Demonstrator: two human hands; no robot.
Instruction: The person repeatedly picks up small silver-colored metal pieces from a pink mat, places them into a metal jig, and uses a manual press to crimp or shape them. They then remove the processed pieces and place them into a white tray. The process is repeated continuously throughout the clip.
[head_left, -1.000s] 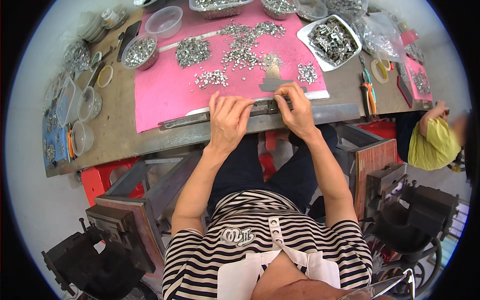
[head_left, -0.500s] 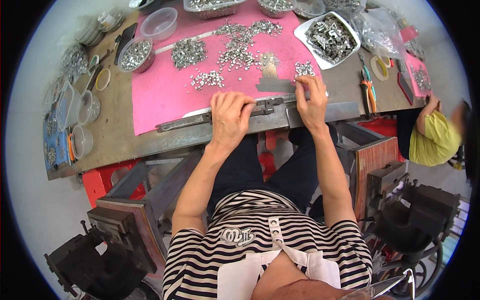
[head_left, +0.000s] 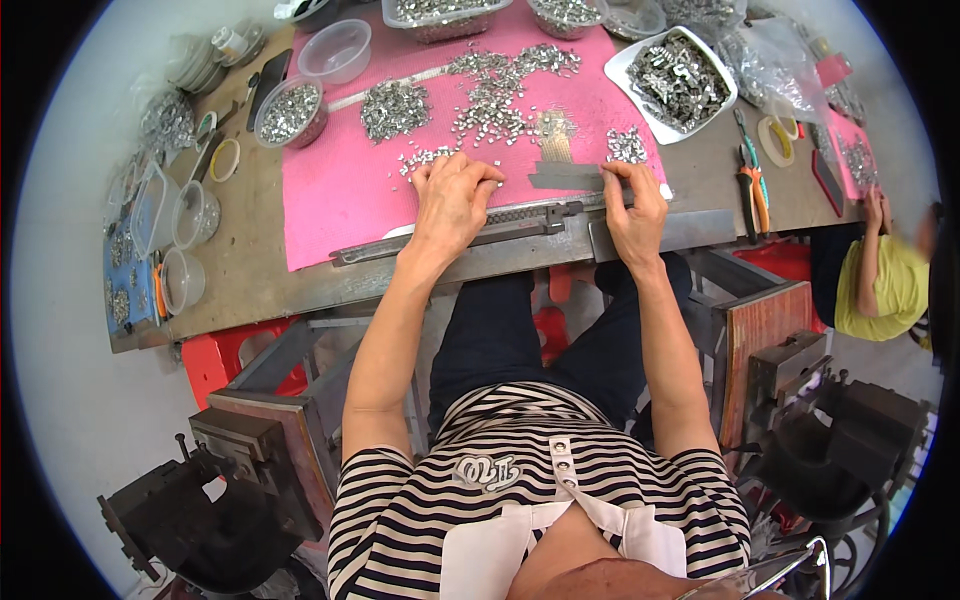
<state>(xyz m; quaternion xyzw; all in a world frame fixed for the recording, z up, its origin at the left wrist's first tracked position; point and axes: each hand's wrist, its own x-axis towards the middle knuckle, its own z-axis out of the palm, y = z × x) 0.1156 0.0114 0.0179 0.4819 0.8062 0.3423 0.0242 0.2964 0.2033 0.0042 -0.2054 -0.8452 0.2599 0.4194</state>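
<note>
My left hand (head_left: 450, 203) hovers over the near part of a pink mat (head_left: 325, 205), beside a small heap of shiny metal pieces (head_left: 420, 160). Its thumb and forefinger are pinched together; whatever lies between them is too small to make out. A long dark metal bar-shaped fixture (head_left: 490, 232) lies along the table's front edge, just below that hand. My right hand (head_left: 638, 210) is pinched at the right end of a flat grey strip (head_left: 565, 176); what its fingertips hold is unclear. Beneath its wrist sits a flat grey metal plate (head_left: 690, 230).
Heaps of metal pieces (head_left: 395, 110) cover the mat. Around it stand a round tub (head_left: 291, 113), an empty clear bowl (head_left: 336, 52) and a white tray (head_left: 668, 82) of parts. Orange-handled pliers (head_left: 752, 190) lie at right. A co-worker in a yellow top (head_left: 882, 285) sits far right.
My left hand has moved off the metal fixture, up and left toward the small heap. My right hand stays near the strip's end. The whole view has shifted slightly.
</note>
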